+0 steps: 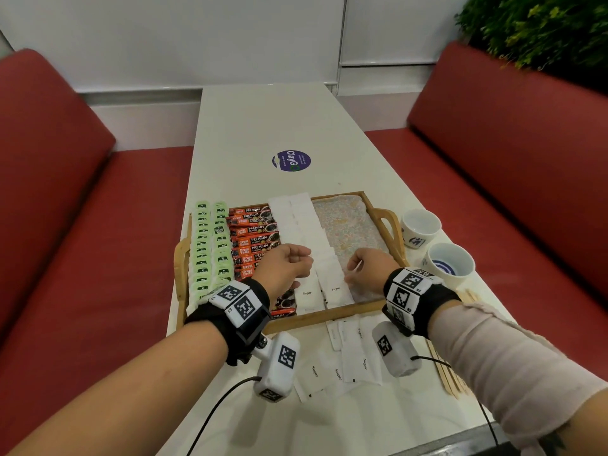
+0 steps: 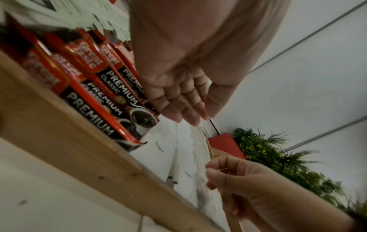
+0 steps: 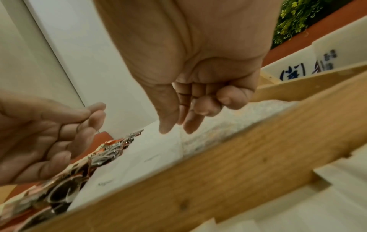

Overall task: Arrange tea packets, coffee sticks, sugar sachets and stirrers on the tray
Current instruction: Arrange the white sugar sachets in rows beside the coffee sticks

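A wooden tray (image 1: 329,315) holds two columns of green tea packets (image 1: 210,245), a column of red coffee sticks (image 1: 253,238) and two columns of white sugar sachets (image 1: 306,225). Its patterned liner (image 1: 352,225) is bare on the right. My left hand (image 1: 289,263) hovers over the coffee and sugar columns with loosely bent fingers (image 2: 184,102), holding nothing. My right hand (image 1: 362,268) is low over the near right part of the tray, beside the nearest sugar sachet. It pinches a thin wooden stirrer (image 2: 209,146). In the right wrist view its thumb and forefinger reach down while the outer fingers (image 3: 228,97) curl.
Loose sugar sachets (image 1: 355,357) lie on the white table in front of the tray. Several wooden stirrers (image 1: 450,373) lie at the near right under my forearm. Two white cups (image 1: 421,225) (image 1: 450,261) stand right of the tray. Red benches flank the table.
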Demonstrator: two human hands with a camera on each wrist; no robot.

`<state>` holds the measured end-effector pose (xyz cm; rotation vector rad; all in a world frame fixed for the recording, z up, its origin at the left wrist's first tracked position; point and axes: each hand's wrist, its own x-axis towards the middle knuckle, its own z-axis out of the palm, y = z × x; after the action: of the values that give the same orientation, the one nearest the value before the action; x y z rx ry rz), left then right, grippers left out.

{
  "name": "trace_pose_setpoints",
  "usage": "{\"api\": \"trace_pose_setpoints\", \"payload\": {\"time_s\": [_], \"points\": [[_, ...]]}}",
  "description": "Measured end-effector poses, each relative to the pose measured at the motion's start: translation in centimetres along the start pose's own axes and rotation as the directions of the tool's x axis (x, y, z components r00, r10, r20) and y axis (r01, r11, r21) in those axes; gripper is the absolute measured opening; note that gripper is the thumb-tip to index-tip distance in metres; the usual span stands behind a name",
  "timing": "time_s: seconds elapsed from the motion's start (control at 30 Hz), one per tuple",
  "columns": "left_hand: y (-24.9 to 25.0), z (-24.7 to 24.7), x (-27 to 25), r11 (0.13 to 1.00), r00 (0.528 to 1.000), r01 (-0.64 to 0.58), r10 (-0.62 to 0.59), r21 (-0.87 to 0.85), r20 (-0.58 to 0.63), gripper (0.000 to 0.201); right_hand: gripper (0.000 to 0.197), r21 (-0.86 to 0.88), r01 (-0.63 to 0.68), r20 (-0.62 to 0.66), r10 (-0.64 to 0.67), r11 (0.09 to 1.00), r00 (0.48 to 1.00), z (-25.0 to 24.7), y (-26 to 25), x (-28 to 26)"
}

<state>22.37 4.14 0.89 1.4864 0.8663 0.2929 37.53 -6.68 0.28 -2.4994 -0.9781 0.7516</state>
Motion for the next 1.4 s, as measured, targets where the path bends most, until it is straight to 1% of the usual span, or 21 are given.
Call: {"api": "trace_pose_setpoints", "payload": {"time_s": [0.13, 0.2, 0.27, 0.3, 0.4, 0.53, 0.63, 0.7, 0.77, 0.8, 0.83, 0.93, 1.0, 1.1, 1.17, 1.23, 1.3, 1.37, 1.4], "points": [[-0.3, 0.5, -1.2, 0.995, 0.995, 0.010, -0.020, 0.095, 0.102, 0.012, 0.013, 0.022, 0.034, -0.063, -0.032, 0.999, 0.997, -0.9, 0.2, -1.8], [-0.7, 0.7, -1.9, 0.988, 0.988, 0.003, -0.027, 0.155, 0.154, 0.014, 0.013, 0.013, 0.034, -0.068, -0.033, 0.999, 0.997, -0.8, 0.5, -3.0], [-1.0, 1.0, -2.5, 0.967, 0.980, -0.030, -0.023, 0.255, 0.199, 0.017, 0.012, 0.013, 0.023, -0.061, -0.022, 1.000, 0.998, -0.5, 1.0, -4.2], [-1.2, 1.0, -2.7, 0.943, 0.977, -0.061, -0.010, 0.328, 0.211, 0.018, 0.011, 0.020, 0.011, -0.061, -0.010, 1.000, 0.998, -0.3, 1.3, -4.8], [-1.8, 1.1, -3.6, 0.808, 0.970, -0.157, 0.017, 0.569, 0.242, 0.019, 0.013, 0.039, -0.020, -0.047, 0.022, 0.999, 0.999, 0.4, 2.4, -6.4], [-2.4, 1.6, -4.4, 0.594, 0.953, -0.203, -0.061, 0.778, 0.295, 0.026, 0.022, 0.012, -0.093, 0.065, 0.092, 0.996, 0.994, 1.8, 3.7, -8.1], [-3.0, 2.5, -5.3, 0.437, 0.950, -0.218, -0.110, 0.873, 0.293, 0.040, 0.027, -0.059, -0.152, 0.092, 0.157, 0.987, 0.983, 3.1, 4.2, -9.1], [-3.3, 3.1, -5.9, 0.335, 0.947, -0.225, -0.147, 0.915, 0.287, 0.053, 0.033, -0.089, -0.182, 0.078, 0.189, 0.979, 0.979, 3.9, 4.2, -9.7], [-3.7, 3.6, -6.4, 0.253, 0.946, -0.227, -0.172, 0.941, 0.274, 0.060, 0.037, -0.096, -0.204, 0.054, 0.210, 0.974, 0.976, 4.7, 3.9, -10.1], [-3.8, 3.8, -6.6, 0.236, 0.948, -0.220, -0.177, 0.946, 0.265, 0.063, 0.038, -0.093, -0.213, 0.044, 0.218, 0.972, 0.975, 5.0, 3.8, -10.2], [-4.0, 4.0, -6.7, 0.238, 0.950, -0.209, -0.180, 0.949, 0.254, 0.064, 0.040, -0.089, -0.224, 0.040, 0.229, 0.970, 0.973, 5.3, 3.6, -10.2], [-4.3, 4.2, -7.1, 0.267, 0.952, -0.173, -0.200, 0.948, 0.231, 0.067, 0.048, -0.072, -0.247, 0.036, 0.250, 0.966, 0.967, 6.1, 2.8, -10.4], [-4.5, 4.2, -7.2, 0.297, 0.950, -0.154, -0.218, 0.942, 0.224, 0.065, 0.048, -0.057, -0.265, 0.036, 0.267, 0.963, 0.963, 6.5, 2.4, -10.5], [-4.6, 4.1, -7.1, 0.361, 0.946, -0.143, -0.223, 0.921, 0.235, 0.055, 0.049, -0.027, -0.298, 0.043, 0.299, 0.954, 0.953, 7.0, 1.9, -10.6], [-4.5, 3.8, -7.0, 0.379, 0.944, -0.154, -0.216, 0.912, 0.249, 0.052, 0.053, -0.004, -0.326, 0.051, 0.326, 0.945, 0.944, 7.0, 1.7, -10.8], [-4.4, 3.4, -7.0, 0.364, 0.940, -0.171, -0.218, 0.916, 0.262, 0.062, 0.059, -0.007, -0.346, 0.047, 0.346, 0.938, 0.937, 6.9, 1.5, -10.9], [-4.6, 3.1, -7.1, 0.314, 0.936, -0.185, -0.233, 0.931, 0.264, 0.072, 0.060, -0.012, -0.366, 0.047, 0.366, 0.931, 0.929, 6.8, 1.2, -11.0], [-4.8, 3.0, -7.4, 0.274, 0.934, -0.195, -0.240, 0.942, 0.264, 0.076, 0.056, -0.008, -0.377, 0.073, 0.377, 0.926, 0.923, 6.9, 0.7, -11.0], [-4.9, 3.0, -7.5, 0.277, 0.933, -0.199, -0.239, 0.940, 0.268, 0.075, 0.053, -0.003, -0.374, 0.089, 0.373, 0.927, 0.923, 7.1, 0.5, -10.9]]}}
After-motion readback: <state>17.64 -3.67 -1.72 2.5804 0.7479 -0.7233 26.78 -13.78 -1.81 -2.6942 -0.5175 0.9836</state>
